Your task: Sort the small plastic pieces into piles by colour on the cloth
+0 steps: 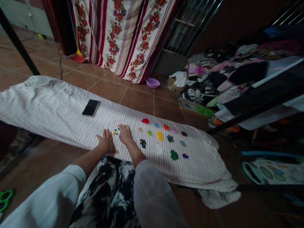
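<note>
My left hand [106,142] rests on the striped cloth [57,112] with its fingers stretched and a little apart, holding nothing that I can see. Several tiny green, white and yellow pieces [116,131] lie between my two hands. My right hand [125,134] is just to the right of them, its fingers bent and close together at the pieces; whatever is under its fingertips is hidden. Right of that hand, small pieces lie in piles sorted by colour, among them a red pile [145,120], a yellow pile [160,135], a black pile [143,143] and a green pile [174,155].
A phone [91,108] lies on the cloth, left of my hands. Beyond the cloth are a purple basin [153,82] on the tiled floor and a flowered curtain [120,30]. Heaped clothes [220,73] and a dark metal bar [236,113] are at the right.
</note>
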A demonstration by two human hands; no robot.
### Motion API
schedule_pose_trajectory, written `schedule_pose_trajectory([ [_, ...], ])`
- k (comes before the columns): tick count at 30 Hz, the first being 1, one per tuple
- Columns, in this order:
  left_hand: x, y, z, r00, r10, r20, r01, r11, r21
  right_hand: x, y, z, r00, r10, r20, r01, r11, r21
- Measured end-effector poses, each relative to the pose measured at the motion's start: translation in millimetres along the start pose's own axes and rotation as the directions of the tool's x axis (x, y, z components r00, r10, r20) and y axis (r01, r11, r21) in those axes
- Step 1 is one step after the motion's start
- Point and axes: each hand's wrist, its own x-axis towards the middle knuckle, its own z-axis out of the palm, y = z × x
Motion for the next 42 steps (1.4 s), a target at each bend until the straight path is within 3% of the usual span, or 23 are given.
schedule_pose_trajectory([
  [10,3,0,5,1.0,0.001,-0.012,-0.001,1.0,-0.006,-12,1,-4,0.992,0.072,-0.103,-0.073,0.997,-0.001],
  [21,-4,2,-3,1.0,-0.005,0.017,0.005,1.0,0.027,-8,-1,-10,0.979,0.194,-0.06,-0.195,0.981,-0.01],
  [26,-9,2,-7,1.0,0.011,0.013,-0.011,1.0,0.027,-4,-7,-15,0.944,0.325,-0.058,-0.326,0.946,0.0],
  [30,-11,4,-9,1.0,0.004,0.026,-0.006,0.999,0.049,-14,-3,-15,0.949,0.293,-0.115,-0.278,0.951,0.133],
  [33,-10,4,-6,1.0,0.003,0.017,-0.004,0.998,0.063,-41,8,-18,0.934,0.263,-0.24,-0.191,0.939,0.288],
  [35,-9,3,-2,1.0,0.013,0.0,-0.013,0.998,0.063,-69,23,-25,0.896,0.244,-0.371,-0.095,0.922,0.376],
  [37,-8,2,1,0.999,0.03,-0.014,-0.029,0.998,0.062,-104,46,-34,0.805,0.289,-0.518,-0.059,0.908,0.414],
  [40,-7,2,4,0.999,0.042,-0.025,-0.04,0.997,0.072,-155,95,-51,0.637,0.355,-0.685,-0.118,0.922,0.368],
  [42,-6,2,5,0.999,0.036,-0.027,-0.034,0.997,0.074,-184,132,-61,0.551,0.342,-0.761,-0.196,0.94,0.28],
])
